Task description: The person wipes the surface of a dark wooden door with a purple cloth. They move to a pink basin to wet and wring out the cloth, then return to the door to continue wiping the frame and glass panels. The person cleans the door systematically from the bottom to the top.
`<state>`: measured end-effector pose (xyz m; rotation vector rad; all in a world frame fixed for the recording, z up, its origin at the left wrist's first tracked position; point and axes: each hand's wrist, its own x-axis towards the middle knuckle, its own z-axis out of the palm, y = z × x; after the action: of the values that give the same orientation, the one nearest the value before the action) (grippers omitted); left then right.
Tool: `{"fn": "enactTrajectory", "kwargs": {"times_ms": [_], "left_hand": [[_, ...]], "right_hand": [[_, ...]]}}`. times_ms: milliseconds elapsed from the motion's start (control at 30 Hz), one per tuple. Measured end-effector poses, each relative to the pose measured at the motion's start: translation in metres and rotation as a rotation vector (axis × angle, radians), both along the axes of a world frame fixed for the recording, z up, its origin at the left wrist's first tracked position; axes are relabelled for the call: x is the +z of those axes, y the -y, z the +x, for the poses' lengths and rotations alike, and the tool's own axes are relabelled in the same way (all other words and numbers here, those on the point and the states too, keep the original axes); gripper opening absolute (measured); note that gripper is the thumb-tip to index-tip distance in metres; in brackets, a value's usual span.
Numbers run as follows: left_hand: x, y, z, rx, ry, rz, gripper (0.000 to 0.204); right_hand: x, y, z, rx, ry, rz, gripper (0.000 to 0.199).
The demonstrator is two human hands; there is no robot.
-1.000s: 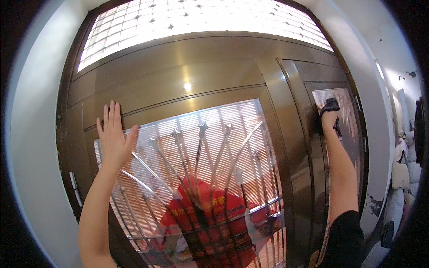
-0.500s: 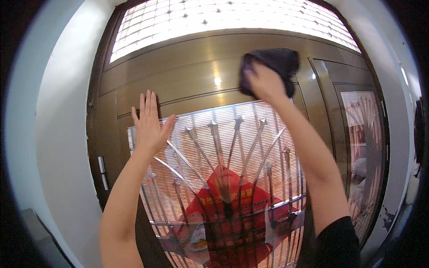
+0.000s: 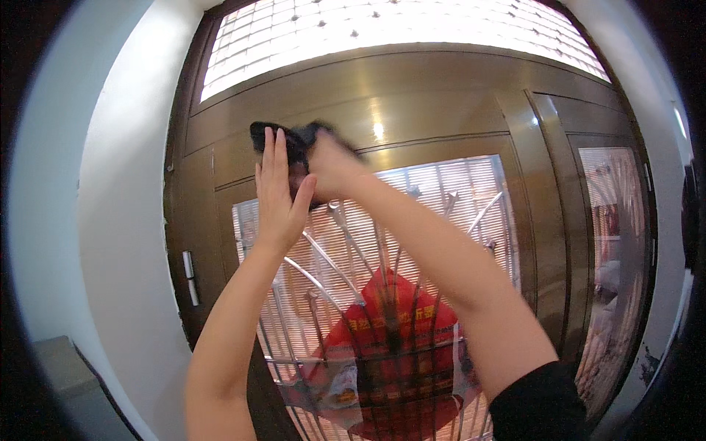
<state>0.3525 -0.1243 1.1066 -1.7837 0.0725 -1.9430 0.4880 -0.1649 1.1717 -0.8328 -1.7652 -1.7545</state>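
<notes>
My right hand [image 3: 332, 167], smeared by motion, presses a black cloth [image 3: 298, 141] against the bronze-brown door [image 3: 441, 92], above the upper left part of its glass panel [image 3: 412, 180]. The cloth is bunched, and parts of it stick out on both sides of the hand. My left hand [image 3: 276, 202] is beside it, fingers stretched upward and thumb apart, overlapping the cloth in this view. Whether the left palm touches the cloth or the door cannot be made out. Curved metal bars [image 3: 323, 253] and a red diamond-shaped paper [image 3: 390, 316] with yellow writing show at the glass.
A bright window with a grid [image 3: 397, 33] runs across the top. At the left edge of the door is a silver hinge [image 3: 191, 278]. A narrower glazed door leaf [image 3: 604, 220] stands at the right. White walls [image 3: 132, 206] flank the doorway, and a grey ledge [image 3: 66, 360] is low at the left.
My right hand has swept the black cloth leftward and slightly down across the door, from the upper right to beside my left hand. The left hand keeps its stretched pose; the view has shifted a little.
</notes>
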Motion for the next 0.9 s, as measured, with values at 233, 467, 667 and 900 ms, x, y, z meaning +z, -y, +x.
{"fn": "enactTrajectory", "kwargs": {"times_ms": [233, 467, 667, 900], "left_hand": [[-0.008, -0.008, -0.035, 0.257, -0.049, -0.003, 0.063], [-0.029, -0.036, -0.081, 0.352, 0.059, -0.089, 0.058], [-0.040, -0.037, -0.084, 0.289, 0.179, -0.055, 0.064], [-0.036, -0.023, -0.082, 0.174, 0.080, -0.072, 0.063]], "right_hand": [[0.049, 0.108, 0.148, -0.478, -0.400, 0.575, 0.033], [0.070, 0.046, 0.037, -0.034, -0.681, 0.288, 0.040], [0.042, -0.034, -0.075, 0.090, -0.335, -0.020, 0.033], [-0.050, -0.020, -0.088, 0.491, -0.309, -0.455, 0.027]]}}
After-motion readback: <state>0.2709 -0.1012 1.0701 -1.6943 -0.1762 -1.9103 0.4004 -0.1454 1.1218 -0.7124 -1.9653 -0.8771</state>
